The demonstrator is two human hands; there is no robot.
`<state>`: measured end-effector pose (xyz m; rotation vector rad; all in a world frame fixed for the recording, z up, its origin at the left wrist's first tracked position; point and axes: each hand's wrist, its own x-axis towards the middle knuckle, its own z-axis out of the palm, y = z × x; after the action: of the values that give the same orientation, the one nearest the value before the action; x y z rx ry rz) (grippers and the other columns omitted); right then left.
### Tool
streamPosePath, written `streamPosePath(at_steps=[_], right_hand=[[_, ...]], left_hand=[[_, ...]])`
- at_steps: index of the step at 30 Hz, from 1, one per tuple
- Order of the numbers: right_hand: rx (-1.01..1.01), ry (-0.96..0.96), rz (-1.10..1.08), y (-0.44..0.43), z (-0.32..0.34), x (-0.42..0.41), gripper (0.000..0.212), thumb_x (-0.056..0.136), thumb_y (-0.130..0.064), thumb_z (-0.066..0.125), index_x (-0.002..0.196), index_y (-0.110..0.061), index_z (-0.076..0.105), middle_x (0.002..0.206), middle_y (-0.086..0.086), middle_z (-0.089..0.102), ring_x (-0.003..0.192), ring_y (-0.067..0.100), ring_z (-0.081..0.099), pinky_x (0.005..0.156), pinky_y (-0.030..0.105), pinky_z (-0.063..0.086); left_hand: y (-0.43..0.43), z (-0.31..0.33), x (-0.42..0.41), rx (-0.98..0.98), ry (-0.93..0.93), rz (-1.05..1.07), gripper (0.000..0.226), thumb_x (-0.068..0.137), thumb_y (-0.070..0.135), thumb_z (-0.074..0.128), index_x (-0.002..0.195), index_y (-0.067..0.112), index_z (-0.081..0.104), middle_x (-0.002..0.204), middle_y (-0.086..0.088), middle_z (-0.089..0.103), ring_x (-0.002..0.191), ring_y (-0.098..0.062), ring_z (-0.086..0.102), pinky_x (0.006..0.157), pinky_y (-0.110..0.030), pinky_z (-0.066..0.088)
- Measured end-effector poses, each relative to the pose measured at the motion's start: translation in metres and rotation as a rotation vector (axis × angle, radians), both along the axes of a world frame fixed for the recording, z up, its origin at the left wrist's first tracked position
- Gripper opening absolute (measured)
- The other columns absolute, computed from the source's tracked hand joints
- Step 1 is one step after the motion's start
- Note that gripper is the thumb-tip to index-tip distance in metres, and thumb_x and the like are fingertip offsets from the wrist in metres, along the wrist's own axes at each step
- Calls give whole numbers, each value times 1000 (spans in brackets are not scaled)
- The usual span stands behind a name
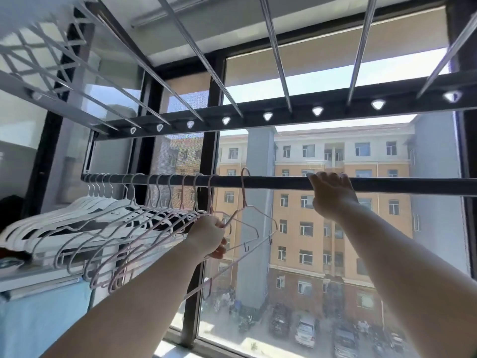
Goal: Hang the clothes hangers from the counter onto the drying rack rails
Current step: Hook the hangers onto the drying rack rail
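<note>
One thin pink wire hanger (243, 192) is pinched at its shoulder in my left hand (206, 236), its hook raised to the dark horizontal rail (284, 182) of the drying rack, just right of the row of white and pink hangers (124, 218) hung there, though I cannot tell whether the hook is over the bar. My right hand (331, 195) sits further right, curled over the same rail. If I let go before the hook seats, the hanger could drop, or its wires could snag the neighbouring hanger.
</note>
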<state>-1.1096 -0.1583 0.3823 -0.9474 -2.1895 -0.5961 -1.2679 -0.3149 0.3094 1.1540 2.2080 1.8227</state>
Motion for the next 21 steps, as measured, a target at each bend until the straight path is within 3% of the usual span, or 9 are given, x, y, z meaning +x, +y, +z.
streamPosePath(at_steps=[16,18,21], right_hand=[[-25,0,22,-18,-6,12,60,94,-14,39,147,-20,11,154,3,12,143,24,7,116,40,2],[-26,7,22,-22,-8,15,59,95,-16,39,147,-20,12,154,3,11,143,24,6,116,39,3],[-74,32,44,-27,-17,19,62,93,-13,41,147,-21,11,155,4,9,143,23,2,116,38,-1]], left_hand=[[-13,-13,6,-93,75,77,24,95,2,37,115,1,51,70,-7,53,48,-14,53,34,-17,46],[-16,-14,7,-106,107,85,26,95,4,37,117,2,50,76,-6,55,54,-15,56,40,-18,48],[-21,-20,11,-146,308,186,27,94,10,41,119,6,52,109,-10,59,90,-20,57,67,-23,46]])
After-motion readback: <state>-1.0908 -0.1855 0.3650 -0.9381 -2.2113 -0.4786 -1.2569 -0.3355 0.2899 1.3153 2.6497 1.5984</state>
